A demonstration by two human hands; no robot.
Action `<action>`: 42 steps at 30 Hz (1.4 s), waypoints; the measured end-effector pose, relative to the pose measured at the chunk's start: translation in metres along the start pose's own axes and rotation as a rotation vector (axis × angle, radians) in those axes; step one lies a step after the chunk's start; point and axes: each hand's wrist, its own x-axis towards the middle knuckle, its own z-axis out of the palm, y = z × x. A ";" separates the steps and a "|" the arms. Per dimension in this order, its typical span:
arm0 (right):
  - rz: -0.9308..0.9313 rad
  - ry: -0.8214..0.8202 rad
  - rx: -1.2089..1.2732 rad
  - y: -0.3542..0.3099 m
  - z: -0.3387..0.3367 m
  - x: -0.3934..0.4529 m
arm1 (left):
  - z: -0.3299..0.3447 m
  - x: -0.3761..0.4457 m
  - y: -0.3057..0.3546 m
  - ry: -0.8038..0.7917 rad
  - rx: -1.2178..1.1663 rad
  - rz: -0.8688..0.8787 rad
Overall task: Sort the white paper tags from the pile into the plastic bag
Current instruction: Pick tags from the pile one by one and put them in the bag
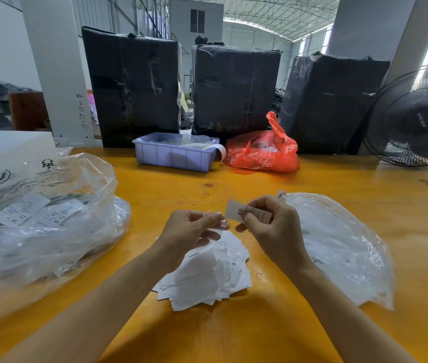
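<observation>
Two hands raised over the tag pile, one tag pinched

Both hands hover above the pile of white paper tags (207, 273), which lies on the yellow table (234, 336) close to the person. The right hand (273, 226) pinches a white tag marked XXL (236, 211) between thumb and fingers, lifted clear of the pile. The left hand (194, 229) has its fingers curled, pinching a small scrap of clear film (214, 218) just beside the held tag.

To the right of the pile a flat clear plastic bag (338, 244) lies on the table, with white pieces showing faintly through it. To the left sits a large crumpled clear bag (45, 218) holding printed labels, resting against a white box (5, 150). Farther back stand a lilac plastic bin (173, 155) and, just beside it, a red plastic bag (262, 150). Three black-wrapped bales (234, 87) wall off the far edge of the table, and a black fan (417, 119) stands at the far right
</observation>
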 end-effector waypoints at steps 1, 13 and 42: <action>0.000 -0.002 0.001 0.000 0.000 0.000 | 0.000 0.000 0.000 0.004 -0.001 -0.002; 0.120 -0.152 0.034 0.004 0.001 0.001 | 0.000 0.000 -0.002 0.025 0.029 -0.005; 0.207 -0.294 0.055 0.000 0.001 0.000 | 0.009 -0.003 -0.008 0.014 -0.006 0.001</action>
